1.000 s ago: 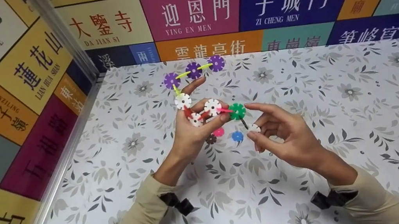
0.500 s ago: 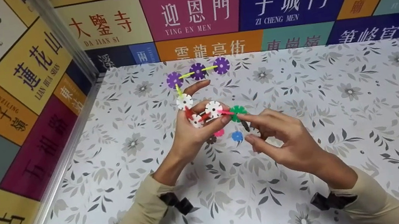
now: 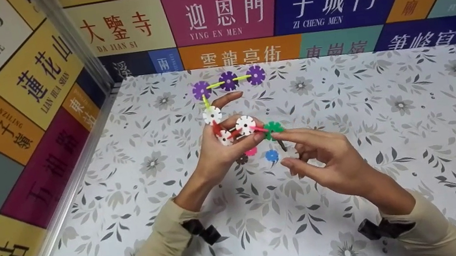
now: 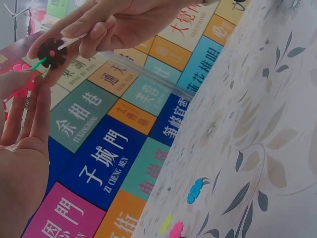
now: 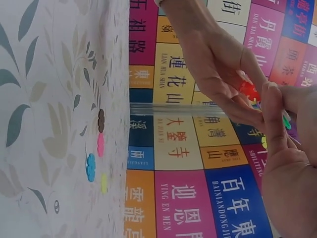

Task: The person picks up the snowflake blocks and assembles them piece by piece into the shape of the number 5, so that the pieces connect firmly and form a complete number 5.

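A chain of interlocking plastic snowflake discs hangs between the hands. Three purple discs [image 3: 228, 81] form its far end, joined by yellow-green ones. White discs [image 3: 245, 125] and red discs follow, then a pink one. The left hand [image 3: 218, 152] grips the chain's middle, thumb close to the pink disc. At the near end, a green disc [image 3: 273, 129] joins a dark brown disc [image 4: 52, 53]. Attached to that is a white disc [image 4: 72, 41], pinched by the right hand [image 3: 327, 154] and hidden in the head view. The right index finger reaches the green disc.
Loose discs lie on the floral-covered table [image 3: 270, 230] under the hands: a blue disc [image 3: 272, 155], a pink disc [image 3: 251, 151], a brown disc [image 3: 241, 159] and a yellow disc [image 5: 104, 183]. Panels with printed characters [image 3: 220, 14] stand behind and at left.
The right index finger has come down from above onto the green disc. The white end disc has gone out of sight behind the right fingers. The chain's purple end has shifted slightly right.
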The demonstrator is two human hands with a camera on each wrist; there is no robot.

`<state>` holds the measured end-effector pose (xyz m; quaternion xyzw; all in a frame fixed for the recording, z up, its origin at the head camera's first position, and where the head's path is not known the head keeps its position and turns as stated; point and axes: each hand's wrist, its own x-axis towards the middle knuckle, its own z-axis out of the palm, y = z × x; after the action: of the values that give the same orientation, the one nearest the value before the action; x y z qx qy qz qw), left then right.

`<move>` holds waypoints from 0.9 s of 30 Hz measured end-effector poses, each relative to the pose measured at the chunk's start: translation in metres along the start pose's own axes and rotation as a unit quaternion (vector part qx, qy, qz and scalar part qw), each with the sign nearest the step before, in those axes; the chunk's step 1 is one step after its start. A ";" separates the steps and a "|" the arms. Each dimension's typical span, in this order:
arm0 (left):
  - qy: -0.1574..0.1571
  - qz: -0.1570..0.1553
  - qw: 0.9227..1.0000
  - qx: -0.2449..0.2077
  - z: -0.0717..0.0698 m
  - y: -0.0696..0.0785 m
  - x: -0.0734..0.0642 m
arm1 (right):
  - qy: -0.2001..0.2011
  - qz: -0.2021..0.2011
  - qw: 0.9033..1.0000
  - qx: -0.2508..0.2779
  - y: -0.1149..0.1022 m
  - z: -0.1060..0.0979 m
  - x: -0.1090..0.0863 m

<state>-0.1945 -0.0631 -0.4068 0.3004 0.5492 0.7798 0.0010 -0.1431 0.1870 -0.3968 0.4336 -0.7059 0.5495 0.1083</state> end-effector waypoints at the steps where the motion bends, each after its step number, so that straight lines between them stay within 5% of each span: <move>1: -0.002 -0.003 1.000 -0.002 0.000 0.000 0.000 | -0.005 0.005 1.000 0.009 0.000 -0.001 0.000; 27: -0.002 -0.018 1.000 -0.012 0.001 -0.004 0.000 | -0.014 0.038 0.995 0.097 -0.003 0.002 0.001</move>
<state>-0.1952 -0.0612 -0.4104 0.2919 0.5448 0.7859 0.0196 -0.1406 0.1852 -0.3947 0.4228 -0.6668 0.6127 0.0352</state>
